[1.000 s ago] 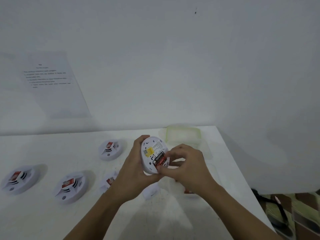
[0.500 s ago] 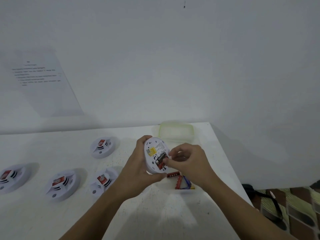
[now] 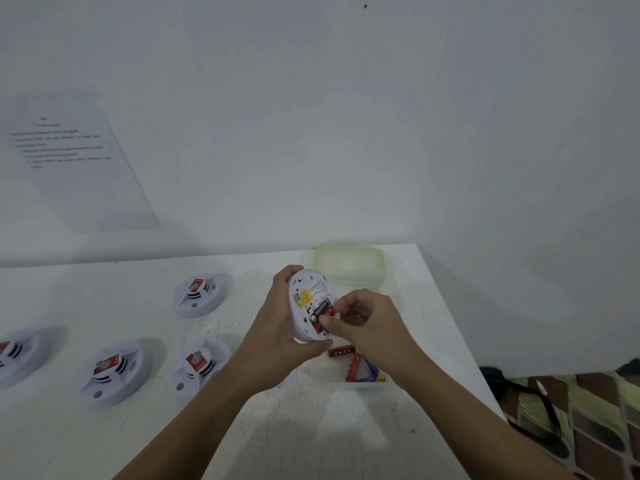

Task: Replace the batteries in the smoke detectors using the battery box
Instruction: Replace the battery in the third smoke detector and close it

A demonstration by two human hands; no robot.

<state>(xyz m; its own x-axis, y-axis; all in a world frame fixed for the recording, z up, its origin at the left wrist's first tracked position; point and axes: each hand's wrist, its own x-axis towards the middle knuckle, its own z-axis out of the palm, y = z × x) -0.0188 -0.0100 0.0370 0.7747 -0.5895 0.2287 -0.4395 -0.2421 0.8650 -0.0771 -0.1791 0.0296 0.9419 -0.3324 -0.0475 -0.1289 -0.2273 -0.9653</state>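
We saw a plain indoor room set up as a task station: white table (image 3: 69, 299) pushed into a corner of bare white walls (image 3: 346, 133), printed sheet (image 3: 69, 157) stuck on the far left, smoke detectors (image 3: 201, 294) laid out at left, patterned floor (image 3: 595, 427) near right. Home or office, we couldn't tell.

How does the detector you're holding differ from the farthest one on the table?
The held detector is lifted, tilted, back showing; the far detector lies flat, front up. The held detector exposes red batteries; the far detector shows a red label. Both are round, white.
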